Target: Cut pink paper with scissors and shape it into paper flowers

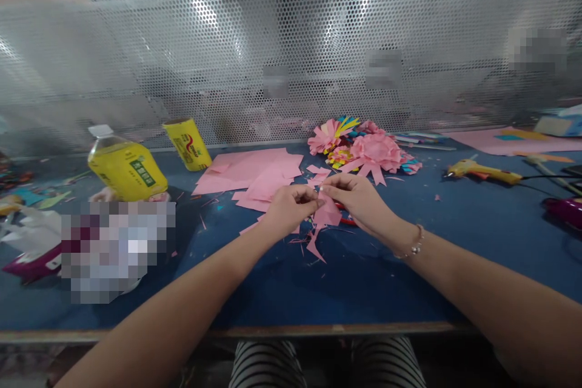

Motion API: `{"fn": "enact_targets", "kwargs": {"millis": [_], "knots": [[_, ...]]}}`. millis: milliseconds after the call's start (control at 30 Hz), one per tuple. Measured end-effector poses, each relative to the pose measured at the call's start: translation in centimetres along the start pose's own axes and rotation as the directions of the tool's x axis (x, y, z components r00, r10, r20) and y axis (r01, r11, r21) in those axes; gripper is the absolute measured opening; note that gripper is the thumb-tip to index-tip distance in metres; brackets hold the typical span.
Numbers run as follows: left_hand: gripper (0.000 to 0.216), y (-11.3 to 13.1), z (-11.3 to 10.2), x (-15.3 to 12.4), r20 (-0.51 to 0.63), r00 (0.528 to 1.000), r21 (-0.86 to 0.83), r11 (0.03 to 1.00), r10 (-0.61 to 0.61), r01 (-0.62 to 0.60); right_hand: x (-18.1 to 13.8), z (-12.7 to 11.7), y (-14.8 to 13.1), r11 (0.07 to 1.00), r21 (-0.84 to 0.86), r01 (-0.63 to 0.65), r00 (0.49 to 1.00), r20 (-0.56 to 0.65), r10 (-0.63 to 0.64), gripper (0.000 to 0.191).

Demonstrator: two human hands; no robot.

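Note:
My left hand (293, 209) and my right hand (357, 197) meet over the middle of the blue table, both with fingers pinched on a small piece of pink paper (328, 212). Thin pink scraps (316, 248) lie just below my fingers. Red scissor-like handles (348, 222) show partly from under the right hand; the rest is hidden. Beyond my left hand spreads a stack of pink paper sheets (254, 170). Behind my right hand rests a cluster of pink, yellow and blue paper flowers (375, 148).
At left stand a bottle of yellow liquid (130, 170) and a yellow can (187, 144). A yellow glue gun (484, 171) with a black cord lies at right, near a purple object (564, 212). A perforated metal panel (318, 42) rises along the table's back.

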State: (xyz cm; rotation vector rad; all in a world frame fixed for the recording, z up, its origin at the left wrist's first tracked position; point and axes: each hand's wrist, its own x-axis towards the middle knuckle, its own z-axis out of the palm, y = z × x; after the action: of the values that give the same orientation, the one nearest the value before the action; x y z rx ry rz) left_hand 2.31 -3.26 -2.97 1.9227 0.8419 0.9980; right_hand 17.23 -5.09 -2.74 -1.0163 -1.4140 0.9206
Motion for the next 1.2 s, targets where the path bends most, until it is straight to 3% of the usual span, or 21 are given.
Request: {"fn": "enact_targets", "kwargs": {"millis": [267, 500, 900, 1200], "knots": [[0.017, 0.0, 0.1, 0.0, -0.016, 1.000, -0.036, 0.999, -0.014, 0.014, 0.0, 0.0, 0.0, 0.999, 0.041, -0.020, 0.999, 0.032, 0.019, 0.011], [0.018, 0.3, -0.2, 0.1, -0.106, 0.992, -0.211, 0.976, -0.073, 0.049, -0.1, 0.1, 0.1, 1.000, 0.030, 0.000, 1.000, 0.028, -0.001, 0.015], [0.018, -0.2, 0.0, 0.2, -0.080, 0.993, -0.353, 0.934, -0.092, 0.058, 0.1, -0.1, 0.5, 0.999, 0.044, 0.009, 1.000, 0.024, -0.010, 0.012], [0.017, -0.8, -0.7, 0.7, -0.226, 0.970, -0.387, 0.922, -0.084, -0.010, 0.6, -0.4, 1.1, 0.995, 0.084, -0.045, 0.999, 0.010, 0.044, 0.014]]}}
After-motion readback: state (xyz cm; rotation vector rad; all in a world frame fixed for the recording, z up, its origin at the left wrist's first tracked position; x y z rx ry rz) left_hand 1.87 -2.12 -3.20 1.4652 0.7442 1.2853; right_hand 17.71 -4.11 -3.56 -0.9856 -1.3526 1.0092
